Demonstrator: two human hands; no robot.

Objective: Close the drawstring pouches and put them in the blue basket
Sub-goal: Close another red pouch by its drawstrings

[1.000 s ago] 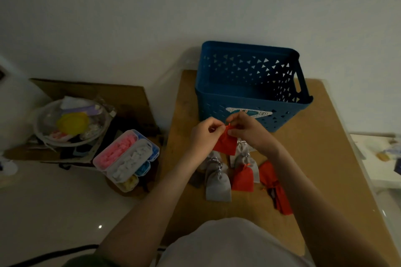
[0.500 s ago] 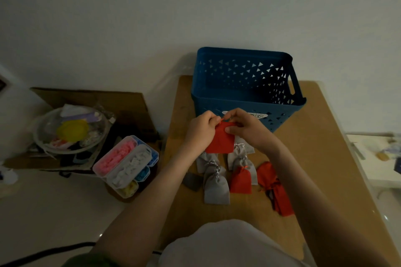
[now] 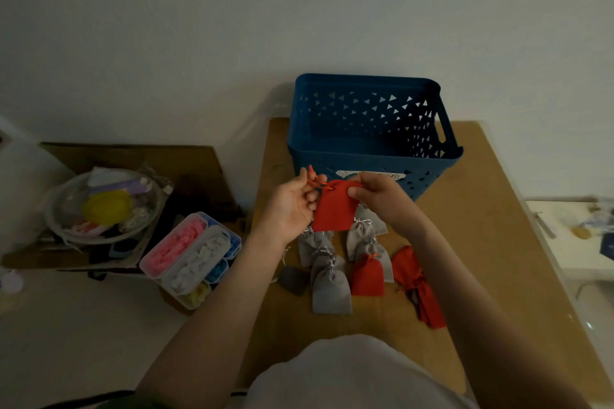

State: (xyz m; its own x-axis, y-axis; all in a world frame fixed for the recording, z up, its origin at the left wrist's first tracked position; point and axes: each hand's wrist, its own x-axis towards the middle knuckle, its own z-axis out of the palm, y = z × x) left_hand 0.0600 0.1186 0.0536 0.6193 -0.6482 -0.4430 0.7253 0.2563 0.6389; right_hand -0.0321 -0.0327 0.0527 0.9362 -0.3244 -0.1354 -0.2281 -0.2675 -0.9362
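Both forearms reach up from the bottom of the view and converge in front of the blue basket (image 3: pixel 435 173). The left hand (image 3: pixel 290 207) is turned palm-inward, its fingers curled, pinching the red drawstring (image 3: pixel 312 178) out to the left. The right hand (image 3: pixel 380 201), seen from the back, pinches the gathered top right corner of the red pouch (image 3: pixel 334 211). The pouch hangs between the hands, above the wooden table (image 3: pixel 498 209). Under it lie grey pouches (image 3: pixel 330 292) and more red pouches (image 3: pixel 367 277).

Dim, soft, wide-angle view, bowed edges
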